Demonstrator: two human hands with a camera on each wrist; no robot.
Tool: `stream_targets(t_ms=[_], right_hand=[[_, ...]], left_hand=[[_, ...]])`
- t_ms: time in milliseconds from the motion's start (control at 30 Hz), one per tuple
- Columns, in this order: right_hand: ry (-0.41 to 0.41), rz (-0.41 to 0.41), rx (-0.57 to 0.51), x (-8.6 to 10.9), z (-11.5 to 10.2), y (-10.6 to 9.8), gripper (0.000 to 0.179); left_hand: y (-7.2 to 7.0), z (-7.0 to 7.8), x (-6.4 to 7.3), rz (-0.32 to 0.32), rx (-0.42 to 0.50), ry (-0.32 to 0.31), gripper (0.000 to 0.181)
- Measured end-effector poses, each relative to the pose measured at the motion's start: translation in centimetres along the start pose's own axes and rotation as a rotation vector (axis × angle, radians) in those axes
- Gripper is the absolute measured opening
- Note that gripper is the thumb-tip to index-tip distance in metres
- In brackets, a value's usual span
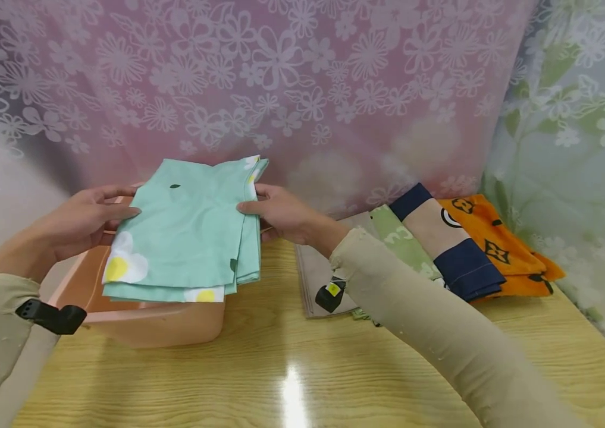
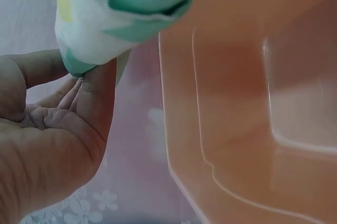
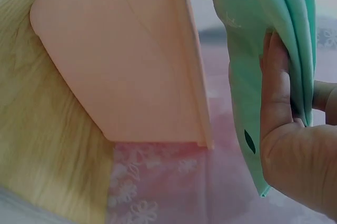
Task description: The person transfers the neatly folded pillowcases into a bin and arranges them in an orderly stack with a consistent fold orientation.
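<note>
A folded mint-green cloth [image 1: 190, 220] with white and yellow flowers is held up between both hands, over the peach plastic bin [image 1: 174, 324]. My left hand [image 1: 80, 223] pinches its left edge between thumb and fingers. At the right edge, my right hand [image 1: 286, 214] grips the folded layers, thumb in front and fingers behind. In the left wrist view the cloth's rolled edge [image 2: 121, 29] sits between thumb and fingers, beside the bin's inside wall [image 2: 231, 129]. The right wrist view shows several layers of the cloth [image 3: 245, 77] pressed together in the fingers.
On the wooden table [image 1: 259, 368], to the right, folded cloths lie side by side: a greyish one [image 1: 315, 273], a light green one [image 1: 406, 241], a navy and beige one [image 1: 441, 238] and an orange one [image 1: 500, 249]. A flowered curtain [image 1: 302, 89] hangs behind.
</note>
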State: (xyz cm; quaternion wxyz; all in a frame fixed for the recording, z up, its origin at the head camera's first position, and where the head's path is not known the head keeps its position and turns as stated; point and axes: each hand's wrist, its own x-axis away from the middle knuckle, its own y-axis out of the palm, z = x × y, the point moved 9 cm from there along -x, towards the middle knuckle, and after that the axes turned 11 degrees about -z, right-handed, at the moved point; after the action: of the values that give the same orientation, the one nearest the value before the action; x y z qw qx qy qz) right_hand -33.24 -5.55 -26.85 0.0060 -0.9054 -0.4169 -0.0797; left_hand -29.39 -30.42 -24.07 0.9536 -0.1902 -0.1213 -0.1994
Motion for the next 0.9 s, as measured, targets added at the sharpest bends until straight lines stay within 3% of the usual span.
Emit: stream_targets(t_ms=[333,567,900], right_hand=[[-0.038,0.034,-0.078,-2.9,1.5,1.9,0.042],[-0.065,0.052,-0.025,-4.2,2.1,3.1,0.043],[-0.067,0.041,0.016,-5.3,2.6,4.3,0.046]], left_hand=[[-2.5,-2.9,0.6,-0.002,-0.051,-0.063,0.067],[-3.9,-4.6,0.6,-0.009,-0.066,-0.097,0.066],[-4.9,-6.7,0.8,-0.002,-0.092,-0.14,0.066]])
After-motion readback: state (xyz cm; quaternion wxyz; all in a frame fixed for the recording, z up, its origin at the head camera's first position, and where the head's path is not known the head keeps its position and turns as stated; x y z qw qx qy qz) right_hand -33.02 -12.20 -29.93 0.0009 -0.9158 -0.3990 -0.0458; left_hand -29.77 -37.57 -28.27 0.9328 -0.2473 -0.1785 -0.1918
